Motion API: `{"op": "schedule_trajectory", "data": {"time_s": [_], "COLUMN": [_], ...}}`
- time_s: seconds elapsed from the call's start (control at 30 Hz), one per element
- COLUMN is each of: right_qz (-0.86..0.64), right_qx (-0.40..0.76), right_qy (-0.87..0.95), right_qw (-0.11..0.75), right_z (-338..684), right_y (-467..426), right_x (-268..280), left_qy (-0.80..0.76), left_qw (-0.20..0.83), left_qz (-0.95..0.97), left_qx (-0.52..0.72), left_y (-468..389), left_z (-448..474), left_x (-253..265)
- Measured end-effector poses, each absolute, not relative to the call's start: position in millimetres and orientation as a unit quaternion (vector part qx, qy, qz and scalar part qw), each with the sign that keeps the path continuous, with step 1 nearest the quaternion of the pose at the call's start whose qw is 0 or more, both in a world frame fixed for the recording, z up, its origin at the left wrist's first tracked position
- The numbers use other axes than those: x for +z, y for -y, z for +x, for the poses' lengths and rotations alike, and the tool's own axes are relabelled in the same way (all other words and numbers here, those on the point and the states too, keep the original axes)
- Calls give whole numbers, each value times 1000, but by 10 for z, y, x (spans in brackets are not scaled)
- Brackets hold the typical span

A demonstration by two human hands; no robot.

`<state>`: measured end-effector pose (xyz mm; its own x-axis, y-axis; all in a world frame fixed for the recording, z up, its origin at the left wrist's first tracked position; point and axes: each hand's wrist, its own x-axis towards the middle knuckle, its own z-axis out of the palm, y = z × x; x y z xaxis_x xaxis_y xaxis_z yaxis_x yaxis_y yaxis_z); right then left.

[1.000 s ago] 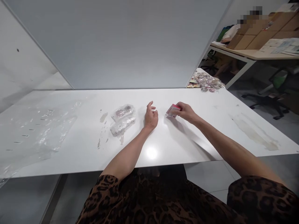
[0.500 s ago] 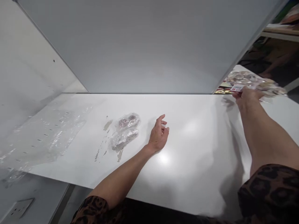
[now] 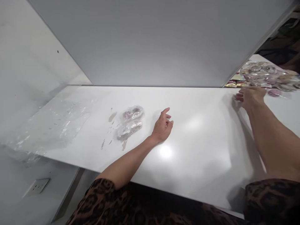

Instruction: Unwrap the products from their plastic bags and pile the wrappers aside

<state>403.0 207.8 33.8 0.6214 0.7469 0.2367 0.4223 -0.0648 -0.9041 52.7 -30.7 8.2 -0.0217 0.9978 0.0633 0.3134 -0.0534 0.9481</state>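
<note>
Two shiny, clear plastic bundles (image 3: 130, 125) lie on the long white counter (image 3: 199, 140), near the left hand (image 3: 163, 126), which rests there loosely spread and a bit bent. The right hand (image 3: 254, 97) is at the near edge of a heap of shiny, clear plastic packets (image 3: 264, 75); if it pinches anything, one cannot tell.

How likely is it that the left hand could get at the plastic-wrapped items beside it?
Probably yes: the left hand looks empty, and the plastic-wrapped items lie just to its left, with nothing but white tabletop showing between.
</note>
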Motion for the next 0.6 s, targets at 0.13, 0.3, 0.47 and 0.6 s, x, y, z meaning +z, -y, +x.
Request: {"op": "schedule_trajectory", "data": {"time_s": [0.13, 0.3, 0.47, 0.6], "right_qz": [-692, -639, -584, -546], "right_qx": [298, 409, 477, 513], "right_qy": [386, 423, 493, 541], "right_qw": [532, 495, 433, 382], "right_z": [3869, 3322, 2634, 2239], "right_y": [-1320, -420, 254, 465], "right_x": [298, 279, 313, 314], "left_qy": [-549, -500, -465, -540], "left_qw": [377, 333, 246, 143], "left_qz": [604, 662, 715, 713], "left_qx": [438, 447, 460, 425], "left_y": [229, 165, 327, 553], "left_z": [587, 615, 439, -131], "left_x": [26, -85, 110, 492]}}
